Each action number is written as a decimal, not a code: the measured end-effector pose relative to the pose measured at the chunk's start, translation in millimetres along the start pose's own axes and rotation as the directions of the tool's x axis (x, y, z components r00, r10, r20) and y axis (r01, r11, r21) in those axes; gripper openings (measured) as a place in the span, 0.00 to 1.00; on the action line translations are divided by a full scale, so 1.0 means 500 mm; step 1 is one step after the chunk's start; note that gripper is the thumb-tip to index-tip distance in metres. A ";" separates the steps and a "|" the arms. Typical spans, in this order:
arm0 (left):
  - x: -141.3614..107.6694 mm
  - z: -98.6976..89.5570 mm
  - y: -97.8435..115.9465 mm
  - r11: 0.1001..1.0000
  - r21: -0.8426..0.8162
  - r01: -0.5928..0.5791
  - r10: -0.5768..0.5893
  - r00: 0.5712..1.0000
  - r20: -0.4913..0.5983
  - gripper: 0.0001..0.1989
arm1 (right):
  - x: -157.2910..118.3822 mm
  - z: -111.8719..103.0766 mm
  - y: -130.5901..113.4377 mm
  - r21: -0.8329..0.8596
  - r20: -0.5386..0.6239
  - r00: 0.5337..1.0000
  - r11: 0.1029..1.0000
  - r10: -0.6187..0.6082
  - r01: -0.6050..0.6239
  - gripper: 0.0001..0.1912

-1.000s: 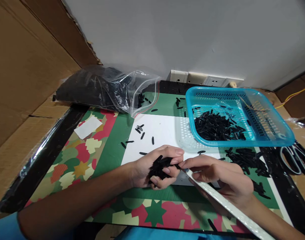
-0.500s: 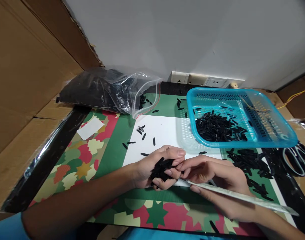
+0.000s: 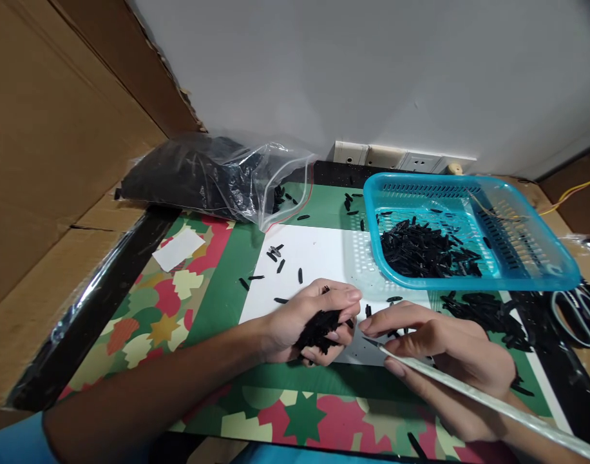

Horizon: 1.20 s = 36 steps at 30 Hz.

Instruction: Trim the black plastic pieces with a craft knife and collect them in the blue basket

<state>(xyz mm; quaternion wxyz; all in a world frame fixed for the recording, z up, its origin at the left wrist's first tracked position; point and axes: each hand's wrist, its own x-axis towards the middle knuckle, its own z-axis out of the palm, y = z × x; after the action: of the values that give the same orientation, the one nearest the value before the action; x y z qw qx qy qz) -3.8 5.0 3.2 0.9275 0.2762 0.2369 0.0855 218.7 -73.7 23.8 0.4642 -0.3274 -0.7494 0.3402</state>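
Note:
My left hand (image 3: 319, 316) is closed around a clump of small, slim black pieces (image 3: 319, 332). They bulge out between the palm and curled fingers. Just to its right, my right hand (image 3: 435, 348) pinches a slender tool (image 3: 459, 381) with a pearly white handle and a thin dark tip. This tip points at the left hand, with a small gap between the two hands. Under the fingers of the right hand lie a few more black pieces, partly hidden. The exact kind of the pieces and of the tool cannot be made out.
A blue plastic basket (image 3: 469, 283) holds a heap of black pieces. Behind the hands lies a clear zip bag (image 3: 193, 180) filled with black material. Scissors (image 3: 572, 316) lie at right, beside another black pile (image 3: 488, 312). A white paper scrap (image 3: 179, 249) rests on the patterned mat.
My right hand has drawn away to the right, with the tool, from the left hand's fingertips. The left hand keeps its clump. A few black pieces now show on the white sheet between them.

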 end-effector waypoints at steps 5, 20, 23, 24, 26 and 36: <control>0.002 0.004 -0.006 0.998 0.011 0.056 -0.056 0.998 0.017 0.22 | 0.007 0.000 -0.002 0.032 0.056 0.997 0.998 0.052 -0.054 0.09; -0.003 -0.017 -0.003 0.990 -0.023 0.139 -0.138 0.989 0.054 0.20 | -0.010 -0.002 0.000 0.047 0.057 0.991 0.991 0.121 -0.124 0.08; -0.004 -0.018 -0.001 0.990 -0.093 0.106 -0.096 0.990 0.104 0.18 | -0.011 -0.003 0.002 0.025 -0.014 0.995 0.995 0.098 -0.098 0.09; -0.004 -0.017 0.000 0.988 -0.113 0.104 -0.088 0.987 0.137 0.18 | -0.010 -0.003 0.003 0.007 -0.057 0.994 0.996 0.090 -0.090 0.10; -0.005 -0.015 0.002 0.981 -0.144 0.130 -0.098 0.973 0.209 0.18 | -0.006 -0.002 0.003 -0.050 -0.154 0.986 0.996 0.066 -0.074 0.13; -0.009 -0.018 -0.008 0.946 -0.231 0.228 -0.152 0.939 0.309 0.18 | -0.013 0.034 0.007 -0.222 -0.229 0.961 0.969 -0.156 0.105 0.16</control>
<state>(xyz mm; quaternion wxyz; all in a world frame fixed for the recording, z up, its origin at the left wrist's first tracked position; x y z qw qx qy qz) -12.0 4.7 -4.0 0.9843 0.1357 0.1122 -0.0155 205.8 -80.4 12.2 0.5377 -0.3633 -0.7379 0.1854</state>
